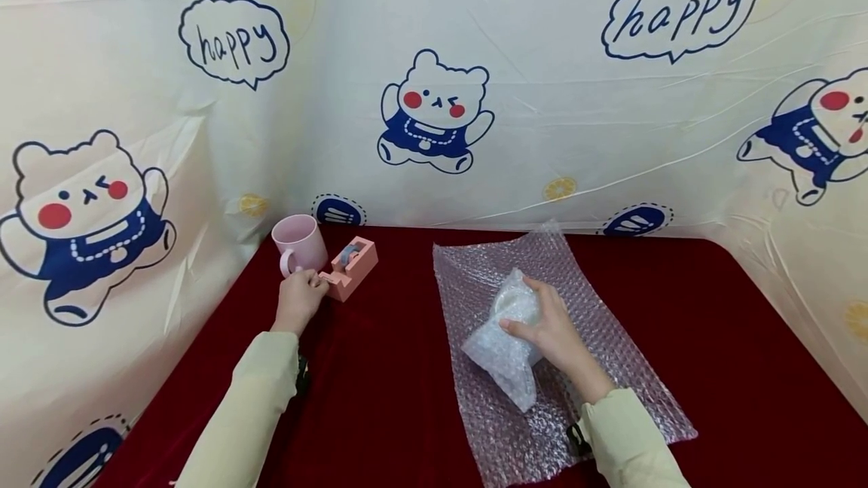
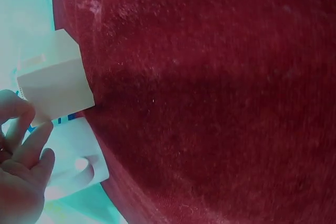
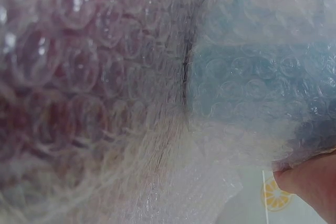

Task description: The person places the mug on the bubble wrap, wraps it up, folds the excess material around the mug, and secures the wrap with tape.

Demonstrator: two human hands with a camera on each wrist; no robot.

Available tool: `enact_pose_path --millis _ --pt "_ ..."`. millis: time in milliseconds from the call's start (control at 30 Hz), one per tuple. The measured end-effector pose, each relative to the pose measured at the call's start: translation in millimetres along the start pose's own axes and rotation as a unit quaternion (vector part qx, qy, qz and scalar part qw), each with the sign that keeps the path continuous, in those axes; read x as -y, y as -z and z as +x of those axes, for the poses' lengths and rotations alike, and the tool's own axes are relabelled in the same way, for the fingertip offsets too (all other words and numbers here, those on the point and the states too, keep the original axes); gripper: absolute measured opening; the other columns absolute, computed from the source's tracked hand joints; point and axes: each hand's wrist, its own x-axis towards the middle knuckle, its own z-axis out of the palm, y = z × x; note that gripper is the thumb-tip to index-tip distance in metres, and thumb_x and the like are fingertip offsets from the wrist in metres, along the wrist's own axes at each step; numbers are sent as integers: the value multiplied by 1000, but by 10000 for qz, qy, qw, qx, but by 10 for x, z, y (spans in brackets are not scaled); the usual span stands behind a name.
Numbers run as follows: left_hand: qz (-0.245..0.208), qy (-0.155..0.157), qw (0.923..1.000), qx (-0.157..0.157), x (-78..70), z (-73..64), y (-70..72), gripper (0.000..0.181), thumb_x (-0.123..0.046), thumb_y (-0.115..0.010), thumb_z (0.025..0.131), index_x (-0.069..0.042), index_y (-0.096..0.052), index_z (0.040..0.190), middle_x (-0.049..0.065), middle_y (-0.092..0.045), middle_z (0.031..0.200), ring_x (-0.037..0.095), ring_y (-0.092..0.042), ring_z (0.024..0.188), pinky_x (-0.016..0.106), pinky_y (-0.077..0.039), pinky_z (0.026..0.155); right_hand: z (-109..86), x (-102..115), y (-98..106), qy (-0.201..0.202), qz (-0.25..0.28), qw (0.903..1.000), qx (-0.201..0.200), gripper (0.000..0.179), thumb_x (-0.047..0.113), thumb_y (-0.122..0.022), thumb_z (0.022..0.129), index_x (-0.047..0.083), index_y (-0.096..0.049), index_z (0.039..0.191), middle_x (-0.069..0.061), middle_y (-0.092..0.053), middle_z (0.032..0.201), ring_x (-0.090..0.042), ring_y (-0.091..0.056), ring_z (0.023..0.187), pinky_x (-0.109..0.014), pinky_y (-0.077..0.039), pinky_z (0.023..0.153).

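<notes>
My left hand [image 1: 298,301] is at the cutter end of a pink tape dispenser [image 1: 359,266], thumb and finger pinching at the tape's end there; the strip itself is too small to make out. A roll of tape [image 1: 349,254] sits in the dispenser. In the left wrist view the hand [image 2: 26,169] shows curled fingers at the corner of the dispenser [image 2: 58,85]. My right hand [image 1: 559,330] grips a bubble-wrapped bundle [image 1: 505,345] from its right side, thumb across its top. The wrap hides what is inside. The bundle lies over a flat sheet of bubble wrap [image 1: 468,277].
A pink mug [image 1: 305,243] stands at the back left, close beside the dispenser, its handle toward me. Dark red cloth [image 1: 393,367] covers the table. A printed curtain [image 1: 542,134] rises along the back and sides.
</notes>
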Motion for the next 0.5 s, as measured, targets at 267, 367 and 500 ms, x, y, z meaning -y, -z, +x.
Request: enact_pose_path --millis 267,367,500 --pt "226 -329 9986 -341 127 -11 -15 39 0 -52 85 -14 -28 58 -3 -24 55 16 -29 55 26 -28 58 -1 1 -1 -4 33 10000 18 87 34 -74 81 7 -26 148 -19 -25 153 -40 -22 141 -63 -24 111" --pt "233 -252 9990 -280 139 -40 -9 37 -1 -52 84 -14 -28 59 -2 -23 56 15 -29 56 26 -28 58 -2 3 -5 7 20 10000 17 87 34 -74 81 6 -27 148 -20 -26 153 -40 -23 141 -63 -24 111" --pt "217 143 9993 -260 67 -84 9 32 -14 -54 87 -13 -36 61 -1 -33 57 16 -37 57 27 -30 55 3 2 -1 13 11 10000 -12 87 34 -74 81 6 -27 148 -20 -26 152 -40 -23 140 -63 -24 111"
